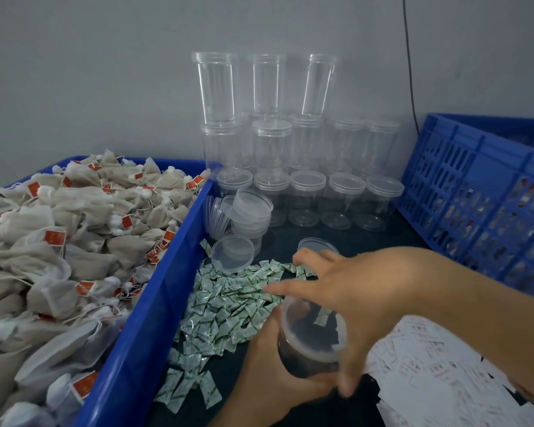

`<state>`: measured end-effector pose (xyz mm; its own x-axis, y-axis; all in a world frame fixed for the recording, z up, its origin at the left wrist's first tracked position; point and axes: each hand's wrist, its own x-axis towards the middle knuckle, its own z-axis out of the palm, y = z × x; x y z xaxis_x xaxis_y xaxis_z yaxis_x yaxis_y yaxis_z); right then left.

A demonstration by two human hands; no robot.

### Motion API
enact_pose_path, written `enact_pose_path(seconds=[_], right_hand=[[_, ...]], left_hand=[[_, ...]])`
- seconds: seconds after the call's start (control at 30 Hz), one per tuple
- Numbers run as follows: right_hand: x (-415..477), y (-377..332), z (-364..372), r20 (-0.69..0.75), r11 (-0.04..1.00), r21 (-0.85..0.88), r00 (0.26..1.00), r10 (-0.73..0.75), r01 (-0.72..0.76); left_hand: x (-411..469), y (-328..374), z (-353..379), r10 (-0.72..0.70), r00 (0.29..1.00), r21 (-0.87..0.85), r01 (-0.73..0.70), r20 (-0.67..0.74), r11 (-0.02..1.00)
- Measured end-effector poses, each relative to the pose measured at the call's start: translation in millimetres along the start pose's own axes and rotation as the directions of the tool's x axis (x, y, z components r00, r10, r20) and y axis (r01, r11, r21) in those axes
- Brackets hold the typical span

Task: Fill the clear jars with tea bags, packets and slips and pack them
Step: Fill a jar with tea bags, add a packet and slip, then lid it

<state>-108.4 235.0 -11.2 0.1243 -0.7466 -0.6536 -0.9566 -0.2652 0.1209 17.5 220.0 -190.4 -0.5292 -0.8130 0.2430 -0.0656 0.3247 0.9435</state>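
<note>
My left hand (269,362) grips a clear jar (310,337) low in the middle; it stands open-topped, with one small packet visible inside. My right hand (346,291) hovers over the jar's mouth, fingers spread out above a pile of small green-and-white packets (228,303) on the dark table. Tea bags (59,241) with red tags fill a blue bin (154,309) on the left. White paper slips (438,371) lie in a heap at the lower right. Several loose clear lids (244,223) sit beyond the packets.
Empty lidded clear jars (305,167) are stacked in rows against the grey wall at the back. A blue slotted crate (475,192) stands at the right, holding filled jars. A black cable (410,72) runs down the wall.
</note>
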Motion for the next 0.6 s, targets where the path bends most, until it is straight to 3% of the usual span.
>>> enact_pose_path(seconds=[0.1, 0.2, 0.3, 0.37, 0.43, 0.5, 0.6], right_hand=[[9, -6, 10, -0.145, 0.999, -0.023, 0.989, 0.022, -0.026], [10, -6, 16, -0.224, 0.985, -0.160, 0.969, -0.107, 0.071], [0, 2, 11, -0.214, 0.975, -0.081, 0.951, -0.222, 0.209], [9, 7, -2, -0.355, 0.952, 0.039, 0.894, -0.272, 0.305], [21, 21, -13, -0.541, 0.929, 0.173, 0.820, -0.189, 0.328], [24, 41, -16, -0.693, 0.924, 0.200, 0.714, -0.103, 0.327], [28, 69, -3, -0.742, 0.843, 0.399, 0.667, 0.066, 0.361]], left_hand=[[3, 2, -1, 0.012, 0.999, 0.000, -0.012, 0.045, 1.000], [3, 2, -2, 0.000, 0.998, -0.026, 0.002, 0.069, 1.000], [1, 1, -2, -0.009, 0.999, -0.017, 0.009, 0.034, 1.000], [1, 1, -6, -0.002, 0.997, -0.002, 0.002, 0.078, 1.000], [1, -2, -10, 0.001, 0.995, -0.014, 0.001, 0.099, 1.000], [3, -4, -12, 0.009, 0.996, 0.017, -0.011, 0.085, 1.000], [2, -1, -12, 0.033, 0.997, 0.061, -0.037, 0.068, 0.997]])
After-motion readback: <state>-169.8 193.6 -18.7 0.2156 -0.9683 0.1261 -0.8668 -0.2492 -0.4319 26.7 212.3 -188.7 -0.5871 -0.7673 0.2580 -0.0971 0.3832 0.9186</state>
